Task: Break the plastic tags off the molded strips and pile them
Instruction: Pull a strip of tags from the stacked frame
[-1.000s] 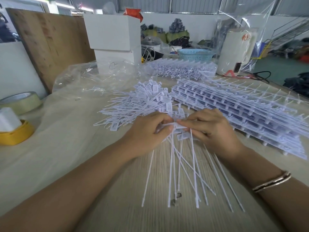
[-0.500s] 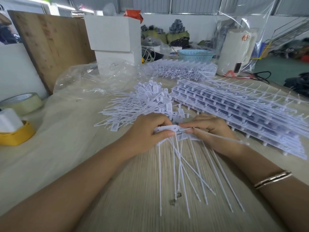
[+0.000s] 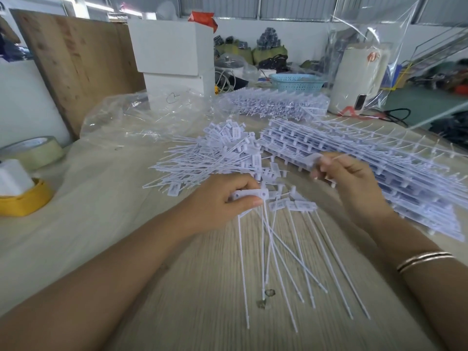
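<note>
Left hand (image 3: 217, 201) near the table's (image 3: 202, 312) middle, fingers & thumb curled round the head end of a short strip (image 3: 249, 195); its grip is closed on that piece, w/ thin white tails hanging down toward the near edge; right hand (image 3: 354, 183) raised just beside it, toward the right edge, thumb & fingertips pinching one loose tag (image 3: 315, 158) by its flat head, tail blurred and pointing right; so that grip is closed on the tag; hands apart, not touching. Pile of loose tags (image 3: 222, 153) lies just beyond the left hand, toward the far edge, heads bunched right, tails fanning left; a few more tags (image 3: 293, 205) lie between the hands, tails running to the near edge. Stack of uncut strips (image 3: 367, 168) along the right side, touching the pile's right end; a second stack (image 3: 276, 103) near the far edge. Clear plastic bag (image 3: 141, 117) far left of centre; tape rolls (image 3: 33, 150) at the left edge; blue basket (image 3: 296, 82) behind.
</note>
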